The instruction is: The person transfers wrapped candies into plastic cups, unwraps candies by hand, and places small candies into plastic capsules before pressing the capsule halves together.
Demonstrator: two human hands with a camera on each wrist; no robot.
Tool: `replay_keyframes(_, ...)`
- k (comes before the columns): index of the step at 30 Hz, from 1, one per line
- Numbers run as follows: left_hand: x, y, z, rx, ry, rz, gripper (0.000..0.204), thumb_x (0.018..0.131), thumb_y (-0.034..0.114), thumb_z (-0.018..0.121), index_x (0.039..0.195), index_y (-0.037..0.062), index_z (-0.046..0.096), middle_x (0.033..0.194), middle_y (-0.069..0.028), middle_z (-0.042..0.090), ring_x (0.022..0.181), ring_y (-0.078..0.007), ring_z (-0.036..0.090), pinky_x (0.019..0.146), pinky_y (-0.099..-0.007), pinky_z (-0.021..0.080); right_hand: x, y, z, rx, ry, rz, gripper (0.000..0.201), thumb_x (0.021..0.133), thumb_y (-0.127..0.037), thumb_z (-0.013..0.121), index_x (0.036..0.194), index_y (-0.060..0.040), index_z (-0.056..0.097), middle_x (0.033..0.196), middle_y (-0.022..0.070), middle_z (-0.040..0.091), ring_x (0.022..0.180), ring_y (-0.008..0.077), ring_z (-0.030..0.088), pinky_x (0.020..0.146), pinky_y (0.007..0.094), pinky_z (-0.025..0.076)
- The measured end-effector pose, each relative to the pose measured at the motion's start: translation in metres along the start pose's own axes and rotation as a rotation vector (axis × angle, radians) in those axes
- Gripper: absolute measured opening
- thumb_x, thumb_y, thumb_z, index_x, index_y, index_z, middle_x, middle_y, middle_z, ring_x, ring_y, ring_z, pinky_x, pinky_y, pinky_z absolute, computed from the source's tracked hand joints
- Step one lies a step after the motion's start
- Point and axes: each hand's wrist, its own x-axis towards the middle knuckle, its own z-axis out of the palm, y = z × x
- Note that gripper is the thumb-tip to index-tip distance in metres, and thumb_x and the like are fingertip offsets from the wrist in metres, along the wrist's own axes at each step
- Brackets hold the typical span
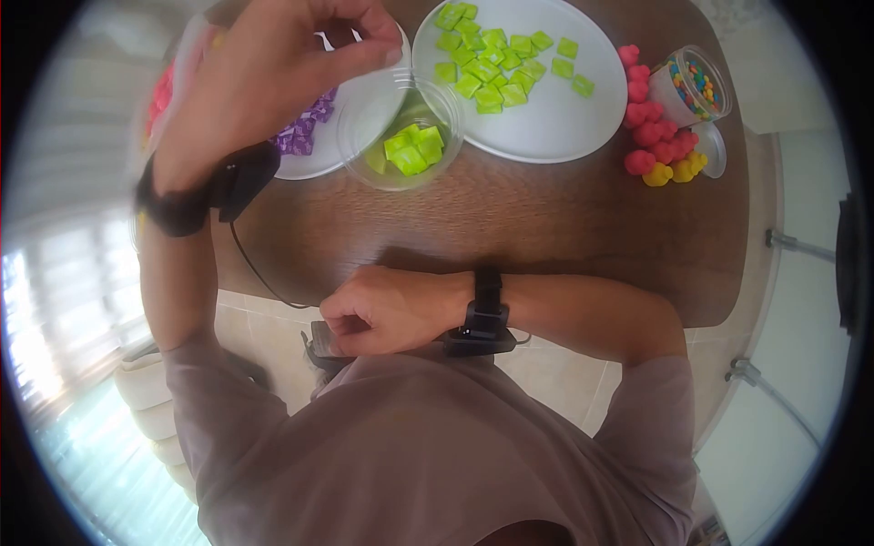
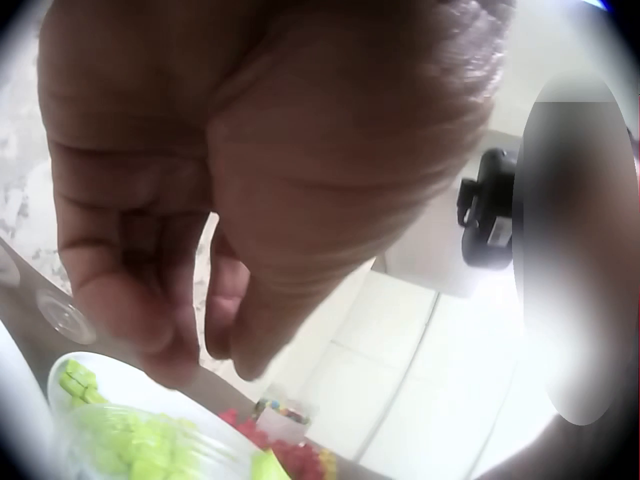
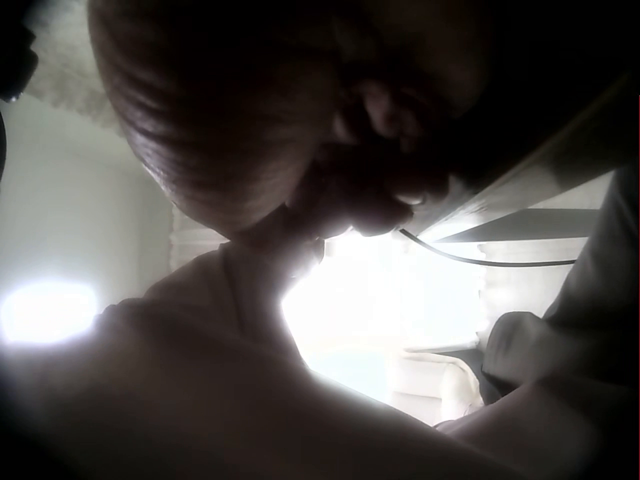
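Note:
In the head view my left hand (image 1: 273,73) is raised over the left plate (image 1: 328,164), left of a clear round tub (image 1: 350,146) with green wrapped pieces (image 1: 414,150) inside. Its fingers are bent, and the left wrist view shows the hand (image 2: 240,180) with nothing visible gripped. Purple wrapped pieces (image 1: 296,136) lie on the left plate, partly hidden by the forearm. More green pieces (image 1: 492,64) are spread on the right plate (image 1: 546,146). My right hand (image 1: 391,309), loosely curled, lies before my torso by the table's near edge; no held thing shows. Its wrist view is dark.
At the table's right stand red figures (image 1: 648,134), yellow ones (image 1: 657,175), a clear jar of small coloured pieces (image 1: 694,86) and a round lid (image 1: 712,150). Red items (image 1: 162,100) show at the far left. A black cable (image 1: 250,264) hangs from my left wrist.

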Motion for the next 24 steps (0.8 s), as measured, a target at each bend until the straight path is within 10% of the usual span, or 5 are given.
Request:
replay_keyframes(7,0.045,-0.032,-0.001,0.006,-0.141,0.092,0.02,0.095,0.014,0.072,0.108,-0.001,0.073,0.086,0.0004,0.069,0.079,-0.0052,0.06,0.071,-0.0215,0.049,-0.001,-0.002,0.001,0.021,-0.003,0.023,0.023,0.092,-0.017,0.071,0.079,0.0011,0.062,0.071,0.0137,0.068,0.064,0.0271,0.065,0.061,0.0394,0.05)
replay_keyframes(9,0.063,-0.007,-0.007,0.279,-0.099,0.192,0.017,0.086,0.013,0.073,0.093,-0.0027,0.073,0.079,-0.0159,0.071,0.073,-0.0261,0.069,0.066,-0.0362,0.053,0.0,-0.003,-0.001,0.028,-0.006,0.024,0.024,0.092,-0.016,0.071,0.079,0.0011,0.062,0.071,0.0138,0.067,0.064,0.0263,0.066,0.061,0.0391,0.05)
replay_keyframes(15,0.117,-0.036,0.016,0.391,-0.188,0.22,0.026,0.089,0.018,0.068,0.104,-0.0027,0.072,0.093,-0.02,0.074,0.087,-0.0354,0.071,0.079,-0.0424,0.055,0.0,-0.009,-0.003,0.055,-0.022,0.081,0.023,0.089,-0.015,0.07,0.076,0.002,0.062,0.068,0.0149,0.067,0.063,0.0294,0.065,0.063,0.0416,0.05)
replay_keyframes(24,0.131,-0.044,0.044,0.459,-0.189,0.215,0.028,0.089,0.015,0.068,0.108,-0.0048,0.073,0.099,-0.0236,0.074,0.094,-0.0356,0.073,0.083,-0.0418,0.056,0.0,-0.003,-0.002,0.048,-0.005,0.053,0.025,0.09,-0.015,0.07,0.074,0.0017,0.062,0.066,0.0143,0.066,0.06,0.0288,0.063,0.061,0.0412,0.048)
